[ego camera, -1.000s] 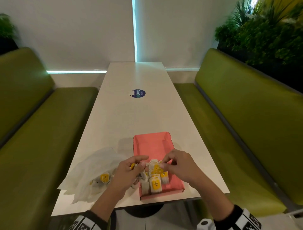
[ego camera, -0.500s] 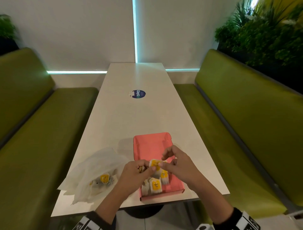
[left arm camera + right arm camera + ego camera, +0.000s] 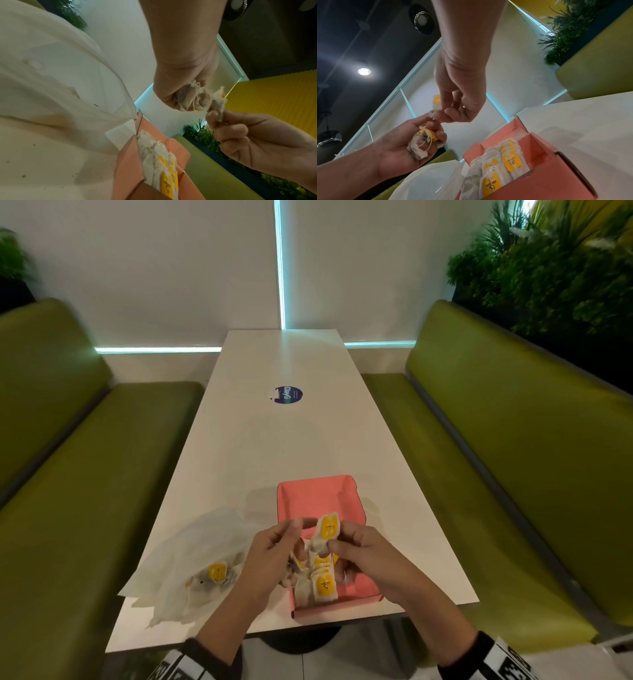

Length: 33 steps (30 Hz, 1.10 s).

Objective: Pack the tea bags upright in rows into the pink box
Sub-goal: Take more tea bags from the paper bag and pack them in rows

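The pink box [image 3: 317,498] lies open on the white table [image 3: 274,446] near its front edge. Several tea bags with yellow tags [image 3: 323,585] stand in rows at the box's near end [image 3: 496,173]. Just above the box, my left hand [image 3: 291,542] grips a crumpled bunch of tea bags [image 3: 423,143], seen from below as a bunch [image 3: 188,97]. My right hand [image 3: 339,537] pinches a single tea bag [image 3: 327,529] by its lower edge, right next to the left hand's fingers. Its yellow tag faces me and it stands upright in the air.
A clear plastic bag [image 3: 202,553] with a few more tea bags [image 3: 217,571] lies left of the box. A blue round sticker [image 3: 288,395] is stuck mid-table. Green benches [image 3: 513,457] run along both sides, with plants [image 3: 548,268] behind the right one.
Both hands have risen from the packed tea bags. The right hand has drawn one tea bag up and away from the bunch in the left hand.
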Tool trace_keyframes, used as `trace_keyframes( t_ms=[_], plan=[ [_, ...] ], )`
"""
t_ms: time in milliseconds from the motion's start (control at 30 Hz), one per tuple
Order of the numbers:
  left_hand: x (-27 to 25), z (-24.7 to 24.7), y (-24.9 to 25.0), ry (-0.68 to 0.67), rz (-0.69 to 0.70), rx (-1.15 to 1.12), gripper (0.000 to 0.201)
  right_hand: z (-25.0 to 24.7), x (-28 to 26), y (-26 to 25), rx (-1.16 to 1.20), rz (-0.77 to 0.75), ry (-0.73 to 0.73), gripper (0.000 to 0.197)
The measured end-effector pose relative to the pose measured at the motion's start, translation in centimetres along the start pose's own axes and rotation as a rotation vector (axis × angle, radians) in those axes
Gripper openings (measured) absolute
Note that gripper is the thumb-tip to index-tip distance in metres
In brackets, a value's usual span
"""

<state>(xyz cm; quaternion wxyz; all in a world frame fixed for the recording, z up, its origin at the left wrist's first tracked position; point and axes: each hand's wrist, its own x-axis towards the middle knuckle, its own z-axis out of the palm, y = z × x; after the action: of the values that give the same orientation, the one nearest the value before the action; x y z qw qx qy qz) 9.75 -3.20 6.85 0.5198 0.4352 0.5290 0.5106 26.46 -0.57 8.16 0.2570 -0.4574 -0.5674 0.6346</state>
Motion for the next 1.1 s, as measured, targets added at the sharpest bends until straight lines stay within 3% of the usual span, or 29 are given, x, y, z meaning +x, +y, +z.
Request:
trace_keyframes(
  t_ms=[67,200,300,433,533,600,767,933,1100],
  plan=[
    [0.2,-0.7,-0.1,-0.075,0.034,0.078,0.027,-0.1,-0.1,-0.1,0.027,0.040,-0.074,0.022],
    [-0.3,-1.2,0.3,-0.433,0.049,0.204,0.047,0.2,-0.1,-0.7,0.064,0.092,-0.185,0.023],
    [-0.4,-0.9,0.7,-0.516,0.018,0.223,0.042,0.2,-0.1,-0.7,0.069,0.130,-0.164,0.027],
    [-0.6,-0.4,1.0,-0.501,0.017,0.206,0.027,0.4,-0.2,-0.6,0.067,0.171,-0.192,0.021],
    [-0.5,-0.3,0.8,-0.349,0.064,0.175,0.014,0.5,0.0,-0.2,0.084,0.186,-0.173,0.018],
    [-0.3,-0.5,0.5,-0.233,0.072,0.144,0.016,0.6,0.1,0.1,0.065,0.173,-0.121,0.015],
    [0.2,-0.9,0.2,-0.016,0.067,0.127,0.019,0.7,0.2,0.7,0.113,-0.040,0.107,0.013],
    [0.4,-0.8,-0.1,0.036,0.044,0.120,0.017,1.2,0.2,0.6,-0.030,-0.168,0.110,0.030],
    [0.0,-0.2,-0.3,0.012,0.038,0.182,0.026,1.8,0.4,0.3,-0.015,-0.201,0.189,0.025]
  ],
)
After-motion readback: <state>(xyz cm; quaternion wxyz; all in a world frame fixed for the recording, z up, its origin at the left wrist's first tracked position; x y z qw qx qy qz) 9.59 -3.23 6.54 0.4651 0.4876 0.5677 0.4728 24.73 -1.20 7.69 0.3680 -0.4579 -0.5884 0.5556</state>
